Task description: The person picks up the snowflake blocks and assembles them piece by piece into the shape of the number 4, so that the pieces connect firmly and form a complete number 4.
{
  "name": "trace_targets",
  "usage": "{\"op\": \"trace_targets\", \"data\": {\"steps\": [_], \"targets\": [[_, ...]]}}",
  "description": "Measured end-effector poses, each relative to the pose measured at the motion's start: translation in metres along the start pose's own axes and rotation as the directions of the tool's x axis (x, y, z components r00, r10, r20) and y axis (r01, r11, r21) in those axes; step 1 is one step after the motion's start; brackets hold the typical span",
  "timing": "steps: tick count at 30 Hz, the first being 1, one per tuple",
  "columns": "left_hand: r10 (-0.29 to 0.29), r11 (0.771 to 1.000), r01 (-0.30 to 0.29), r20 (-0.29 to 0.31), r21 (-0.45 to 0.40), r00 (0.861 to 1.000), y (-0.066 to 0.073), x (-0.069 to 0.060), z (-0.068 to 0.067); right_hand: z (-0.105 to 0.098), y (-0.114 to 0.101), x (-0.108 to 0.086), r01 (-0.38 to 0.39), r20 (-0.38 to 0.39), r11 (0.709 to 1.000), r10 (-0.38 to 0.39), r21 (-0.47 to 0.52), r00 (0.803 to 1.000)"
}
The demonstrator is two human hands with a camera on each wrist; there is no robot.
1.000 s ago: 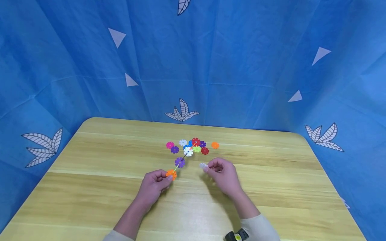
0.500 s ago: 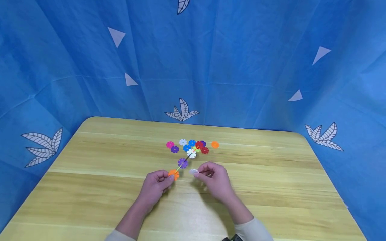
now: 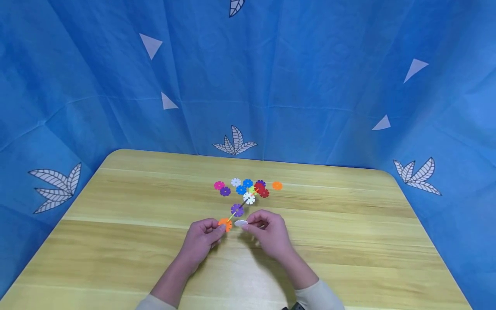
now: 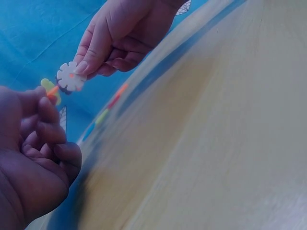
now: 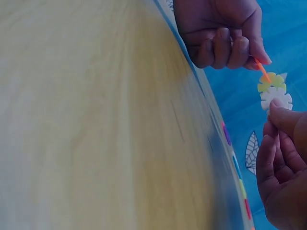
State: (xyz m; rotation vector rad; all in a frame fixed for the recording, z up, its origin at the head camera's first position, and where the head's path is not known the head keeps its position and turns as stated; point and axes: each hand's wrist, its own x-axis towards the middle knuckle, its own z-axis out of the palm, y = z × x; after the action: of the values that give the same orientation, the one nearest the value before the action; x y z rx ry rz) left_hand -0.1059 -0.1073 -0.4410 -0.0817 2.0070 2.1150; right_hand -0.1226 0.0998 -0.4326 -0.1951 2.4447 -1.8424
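Note:
My left hand pinches an orange notched snowflake disc between thumb and fingers. From that disc a chain of interlocked discs slants away over the table: a yellow-green one, a purple one, a white one and a red one at the far end. With thumb and fingertips my right hand holds a loose-looking white notched disc, just right of the orange disc. Whether this white disc touches the chain I cannot tell. The left fingers partly cover the orange disc.
Behind the chain, loose discs lie on the wooden table: pink, purple, pale, blue and orange among them. The chain's far end overlaps some. A blue patterned cloth hangs beyond the table.
My right hand has moved left and slightly nearer with the white disc, up to the orange disc. My left hand has shifted the chain slightly right.

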Motion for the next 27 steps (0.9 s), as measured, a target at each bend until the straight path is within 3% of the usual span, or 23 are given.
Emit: {"op": "trace_targets", "data": {"steps": [8,15,21,27], "targets": [[0.011,1.0,-0.011,0.006,-0.014,1.0,-0.003,0.001,0.0,0.004,0.001,0.001,0.024,0.005,1.0,-0.024,-0.005,1.0],[0.004,1.0,-0.003,0.004,-0.018,1.0,-0.003,0.001,0.0,0.006,-0.025,-0.005,0.038,-0.008,0.999,-0.038,-0.029,0.999],[0.007,1.0,-0.007,0.006,-0.014,1.0,-0.002,0.0,0.0,0.008,-0.001,0.002,0.036,-0.036,0.999,-0.035,0.019,0.999],[-0.007,0.999,0.007,0.008,-0.032,1.0,-0.001,0.0,0.001,0.01,-0.002,0.002,0.032,-0.079,0.995,-0.024,0.096,0.997]]}}
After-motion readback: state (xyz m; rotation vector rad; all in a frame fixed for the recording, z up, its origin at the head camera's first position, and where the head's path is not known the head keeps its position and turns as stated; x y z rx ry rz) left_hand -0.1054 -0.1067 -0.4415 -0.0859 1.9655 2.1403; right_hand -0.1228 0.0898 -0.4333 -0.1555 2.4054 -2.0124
